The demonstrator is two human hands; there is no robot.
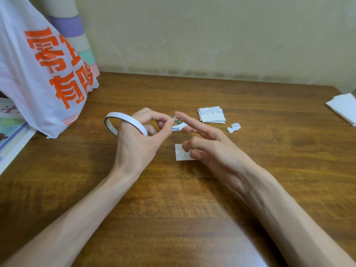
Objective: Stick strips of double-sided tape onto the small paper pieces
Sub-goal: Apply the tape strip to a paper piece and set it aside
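Left hand [138,145], roll [123,118] looped over it, pinches a tape scrap [174,118]; right hand [213,149] touches it, forefinger straight, gripping nothing. Bag [38,78] with orange Chinese characters crowds worktop [269,170] left edge.

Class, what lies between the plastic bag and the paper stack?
In the head view: the left hand, wearing the tape roll, pinches a tape bit against a finger of the right hand; a colourful printed piece lies behind.

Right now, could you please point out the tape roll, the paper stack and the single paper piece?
tape roll [123,116], head view, upper white band
paper stack [212,115], head view, top sheet's middle
single paper piece [180,154], head view, uncovered left part
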